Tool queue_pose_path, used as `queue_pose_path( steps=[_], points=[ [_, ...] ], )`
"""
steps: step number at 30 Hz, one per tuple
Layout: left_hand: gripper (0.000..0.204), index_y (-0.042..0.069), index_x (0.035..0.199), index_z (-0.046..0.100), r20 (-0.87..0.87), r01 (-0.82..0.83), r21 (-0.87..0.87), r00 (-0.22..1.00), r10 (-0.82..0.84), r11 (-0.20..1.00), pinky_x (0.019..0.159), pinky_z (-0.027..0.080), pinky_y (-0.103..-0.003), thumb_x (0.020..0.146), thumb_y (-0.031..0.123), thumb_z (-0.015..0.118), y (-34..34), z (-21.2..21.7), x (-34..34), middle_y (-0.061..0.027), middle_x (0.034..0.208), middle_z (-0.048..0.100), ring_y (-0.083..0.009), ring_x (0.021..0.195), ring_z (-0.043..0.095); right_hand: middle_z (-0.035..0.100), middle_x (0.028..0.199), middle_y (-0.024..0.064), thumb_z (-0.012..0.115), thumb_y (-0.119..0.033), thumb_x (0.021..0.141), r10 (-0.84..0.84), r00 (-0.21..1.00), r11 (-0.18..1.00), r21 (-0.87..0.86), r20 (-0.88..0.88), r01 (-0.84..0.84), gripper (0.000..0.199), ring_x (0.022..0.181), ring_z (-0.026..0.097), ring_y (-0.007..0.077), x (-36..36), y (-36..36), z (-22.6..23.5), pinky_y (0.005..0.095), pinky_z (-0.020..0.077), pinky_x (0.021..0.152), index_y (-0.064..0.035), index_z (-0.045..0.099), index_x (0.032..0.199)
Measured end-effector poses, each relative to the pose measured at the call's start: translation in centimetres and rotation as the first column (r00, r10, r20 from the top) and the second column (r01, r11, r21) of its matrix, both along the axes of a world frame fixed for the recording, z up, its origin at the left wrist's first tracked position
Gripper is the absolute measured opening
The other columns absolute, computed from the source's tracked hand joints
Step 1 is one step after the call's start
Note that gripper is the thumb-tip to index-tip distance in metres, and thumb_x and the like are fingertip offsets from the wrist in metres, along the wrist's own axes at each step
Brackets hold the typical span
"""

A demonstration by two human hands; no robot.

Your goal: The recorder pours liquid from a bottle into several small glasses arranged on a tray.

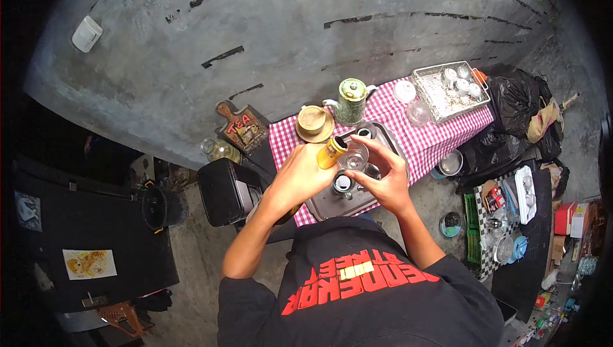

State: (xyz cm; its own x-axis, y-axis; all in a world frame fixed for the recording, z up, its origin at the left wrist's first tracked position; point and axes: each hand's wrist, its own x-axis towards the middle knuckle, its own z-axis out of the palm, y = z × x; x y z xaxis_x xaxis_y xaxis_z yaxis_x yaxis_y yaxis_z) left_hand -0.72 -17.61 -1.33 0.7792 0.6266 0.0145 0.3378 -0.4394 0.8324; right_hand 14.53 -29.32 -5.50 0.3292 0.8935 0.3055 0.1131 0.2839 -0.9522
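Observation:
My left hand (299, 173) is closed around a small yellow container (329, 154) with a dark end; its exact kind I cannot make out. The dark end is tilted toward a clear glass (354, 155), which my right hand (387, 180) grips with thumb and fingers curved along its side. Both hands are above a metal tray (325, 210) on the table. On the tray stand a dark cup with a pale inside (343, 185) and another dark cup (364, 133) farther back. The glass and fingers partly cover a third vessel.
A red-and-white checked cloth (440, 143) covers the table. Behind my hands are a green enamel pot (351, 101) and a tan cup on a saucer (313, 122). A wire basket (440, 104) holding several white-topped jars stands at right. At left is a black boxy container (220, 192).

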Motion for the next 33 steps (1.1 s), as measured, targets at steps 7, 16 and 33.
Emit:
queue_pose_path(
  steps=[7,16,33],
  points=[
    [0.022,-0.007,0.082,0.062,-0.183,0.037,-0.074,0.982,-0.05,0.997,0.066,0.049,-0.047,0.079,0.015,0.061,-0.4,-0.7,-0.4,-0.0282,0.073,0.063,-0.0455,0.079,0.065,0.06,0.13,0.0129,0.081,0.001,0.076,0.058,0.998,0.993,-0.102,-0.036,-0.061,0.062,0.12,0.058,0.0208,0.3,-0.6,-1.3,0.0355,0.0463,0.104,0.0035,0.055,0.132],
    [0.022,-0.005,0.081,0.061,-0.284,0.053,-0.008,0.957,-0.053,0.999,0.064,0.051,-0.047,0.077,0.017,0.061,-1.0,-2.7,-1.0,-0.0269,0.069,0.062,-0.045,0.075,0.065,0.061,0.127,0.0101,0.08,-0.002,0.078,0.076,0.996,0.988,-0.132,-0.042,-0.081,0.058,0.119,0.059,0.019,0.0,-0.7,-2.9,0.0357,0.0472,0.105,-0.0018,0.055,0.13],
    [0.022,-0.003,0.083,0.067,-0.501,0.079,0.034,0.864,-0.051,0.996,0.076,0.053,-0.052,0.077,0.017,0.061,-1.3,-4.2,-2.2,-0.0298,0.079,0.066,-0.0462,0.084,0.065,0.058,0.127,0.0083,0.082,-0.002,0.075,0.119,0.991,0.982,-0.142,-0.066,-0.128,0.055,0.123,0.056,0.02,-0.6,-0.8,-5.9,0.0377,0.0466,0.105,-0.0028,0.057,0.124]
  ],
)
